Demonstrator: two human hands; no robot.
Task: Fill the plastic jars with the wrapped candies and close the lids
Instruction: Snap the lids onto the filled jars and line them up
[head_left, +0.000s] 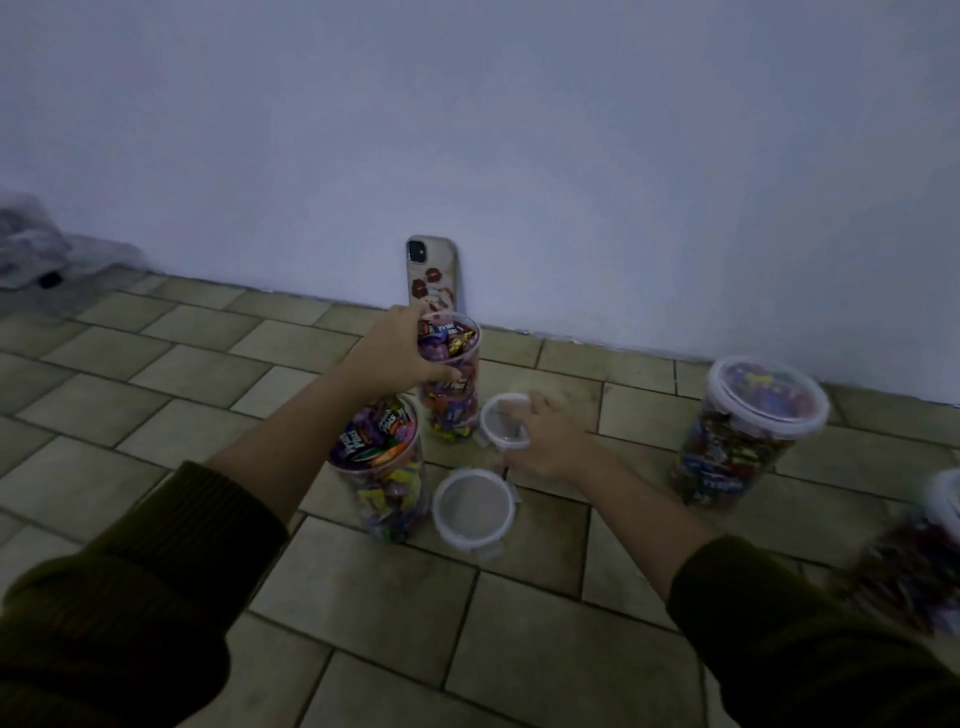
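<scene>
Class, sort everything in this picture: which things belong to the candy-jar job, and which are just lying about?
Job: far open jar, gripped by the left hand; near open jar; far lid, by the right hand; near lid; lidded jar.
Lying about: phone leaning against the wall; crumpled plastic, far left.

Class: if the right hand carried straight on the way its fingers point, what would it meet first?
The far loose lid on the floor: fingertips of the right hand reach its rim, though blur hides any touch. Just beyond stands the far open jar, which the left hand grips.
</scene>
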